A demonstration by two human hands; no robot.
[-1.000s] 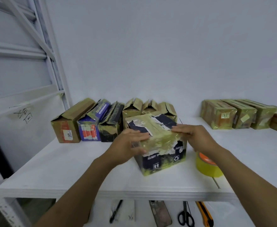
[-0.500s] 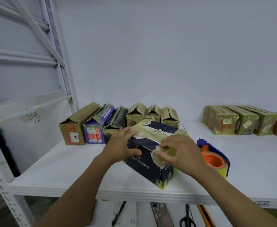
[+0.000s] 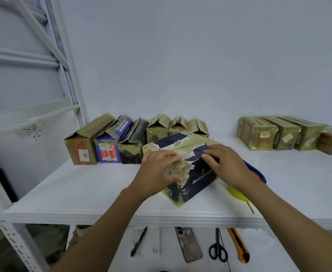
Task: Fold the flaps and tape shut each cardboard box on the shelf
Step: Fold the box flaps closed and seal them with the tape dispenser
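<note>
Left hand grips the navy box, patchy with torn yellowish tape.

Bare left hand and right hand, forearms bare too.
</note>
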